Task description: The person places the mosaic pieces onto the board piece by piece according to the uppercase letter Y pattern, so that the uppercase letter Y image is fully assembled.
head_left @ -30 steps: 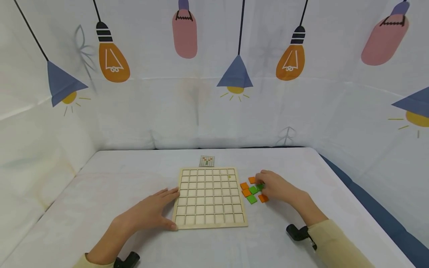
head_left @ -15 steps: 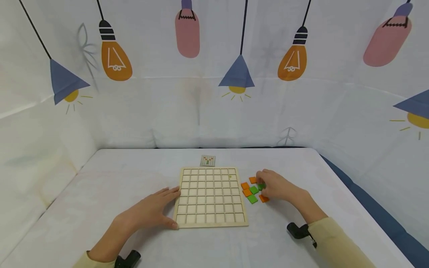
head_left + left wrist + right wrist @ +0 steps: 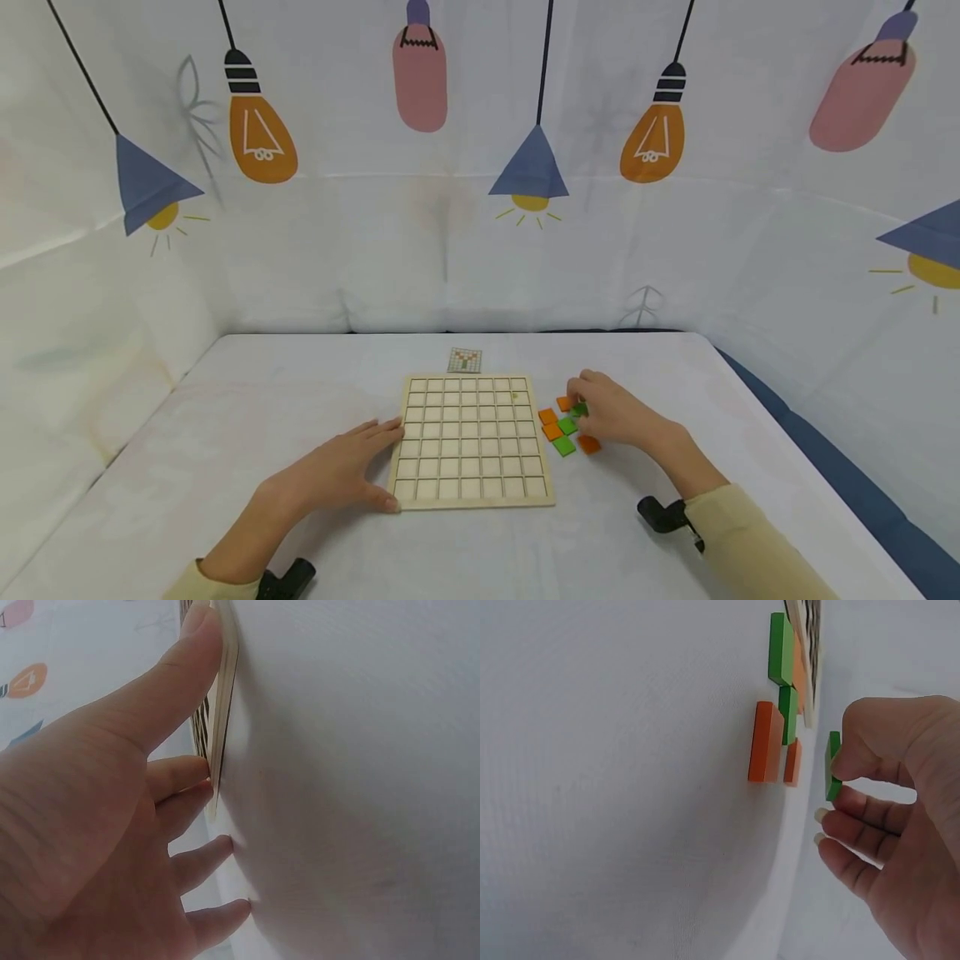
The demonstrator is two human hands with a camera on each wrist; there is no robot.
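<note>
My right hand (image 3: 618, 412) pinches a green square tile (image 3: 834, 746) between thumb and finger. In the right wrist view this tile is held off the tabletop, beside the loose tiles. Under and around that hand lie a green tile (image 3: 563, 446), an orange tile (image 3: 588, 443) and several more of both colours. To their left is a flat wooden grid board (image 3: 476, 503) of square cells. My left hand (image 3: 330, 475) rests at the board's left side, thumb at the near left corner and fingertips along the edge. In the left wrist view its fingers (image 3: 202, 866) are spread loosely.
A small card (image 3: 465, 360) with a coloured grid pattern lies just beyond the board's far edge. The white-covered table (image 3: 300, 392) ends at a patterned cloth backdrop (image 3: 337, 233). One upper right cell of the board has a small yellowish mark.
My right hand has risen slightly and shifted a little left with the green tile. The left hand and the board stay in place.
</note>
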